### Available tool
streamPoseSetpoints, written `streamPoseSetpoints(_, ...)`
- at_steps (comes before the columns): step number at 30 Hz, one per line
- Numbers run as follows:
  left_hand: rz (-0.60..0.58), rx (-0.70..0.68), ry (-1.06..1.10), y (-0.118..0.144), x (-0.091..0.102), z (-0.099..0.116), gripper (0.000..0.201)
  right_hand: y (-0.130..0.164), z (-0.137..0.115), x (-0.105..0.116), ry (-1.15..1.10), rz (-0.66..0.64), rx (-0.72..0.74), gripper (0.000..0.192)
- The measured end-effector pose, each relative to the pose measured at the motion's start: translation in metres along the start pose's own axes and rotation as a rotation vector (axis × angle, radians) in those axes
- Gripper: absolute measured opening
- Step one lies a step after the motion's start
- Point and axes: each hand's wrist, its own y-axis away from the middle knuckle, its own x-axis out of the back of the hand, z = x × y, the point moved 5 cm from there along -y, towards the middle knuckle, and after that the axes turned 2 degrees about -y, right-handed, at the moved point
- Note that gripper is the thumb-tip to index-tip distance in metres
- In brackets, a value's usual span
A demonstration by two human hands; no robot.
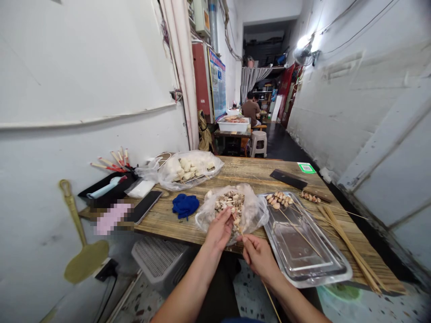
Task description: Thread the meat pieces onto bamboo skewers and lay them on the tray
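My right hand [259,255] is closed on a thin bamboo skewer [270,299], whose long end runs down past my wrist. The skewer's upper end points toward my left hand [220,228]. My left fingers pinch a small pale piece of food [235,216]; its exact kind is not clear. Both hands are over the near side of an open clear plastic bag [257,208] full of chopped, pale-and-brown pieces [224,199]. Right of it, a metal tray [296,244] carries skewers threaded with clove-like pieces [279,199] at its far end.
Loose bamboo skewers [353,249] lie right of the tray, with a cleaver [288,178] behind it. Left of the bag are a blue cloth [185,205], a phone [145,207] and a second food bag [190,168]. A person [250,109] sits farther back.
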Motion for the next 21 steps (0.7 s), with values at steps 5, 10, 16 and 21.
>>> streamPoseSetpoints(5,0.049,0.043,0.054,0.0030,-0.0019,-0.0082,0.008,-0.0005,0.0038,0.0001,0.028,0.011,0.042,0.041)
streamPoseSetpoints(10,0.091,-0.002,0.074,0.0044,-0.0047,-0.0058,0.009,-0.0011,0.0040,0.0015,0.077,0.029,0.070,0.040)
streamPoseSetpoints(16,0.137,-0.020,0.027,0.0052,-0.0035,-0.0035,0.010,-0.0001,0.0047,0.0014,0.123,0.030,0.080,0.039)
streamPoseSetpoints(21,0.143,-0.064,-0.015,0.0050,0.0021,-0.0055,0.015,0.0001,0.0069,0.0002,0.177,0.031,0.096,0.040)
